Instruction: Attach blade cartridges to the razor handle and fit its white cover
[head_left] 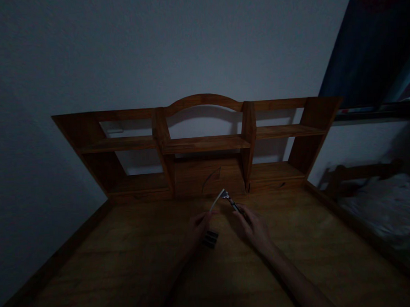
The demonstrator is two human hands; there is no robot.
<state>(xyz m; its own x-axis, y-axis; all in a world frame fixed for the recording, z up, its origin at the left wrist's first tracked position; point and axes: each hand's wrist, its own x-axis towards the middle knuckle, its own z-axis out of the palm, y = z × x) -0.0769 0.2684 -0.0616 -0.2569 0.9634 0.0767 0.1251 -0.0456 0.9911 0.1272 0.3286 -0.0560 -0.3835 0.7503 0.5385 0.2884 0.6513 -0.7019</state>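
My right hand (255, 226) is closed around the dark handle of a razor (232, 203), its shiny head tilted up and to the left. A thin white stick (217, 200) is pinched in the fingers of my left hand (199, 225). The stick's upper end meets the razor's head or lies right in front of it; I cannot tell which. Beside and just below my left hand, a small dark ridged piece (210, 239) in several sections lies on the wooden desk (144, 248). Dim light hides finer detail.
A wooden shelf unit (206, 144) with compartments stands along the desk's back edge, against a pale wall (185, 44). Raised wooden edges border the desk's sides. To the right are a dark curtain (357, 49) and a pale plastic-like heap (383, 208).
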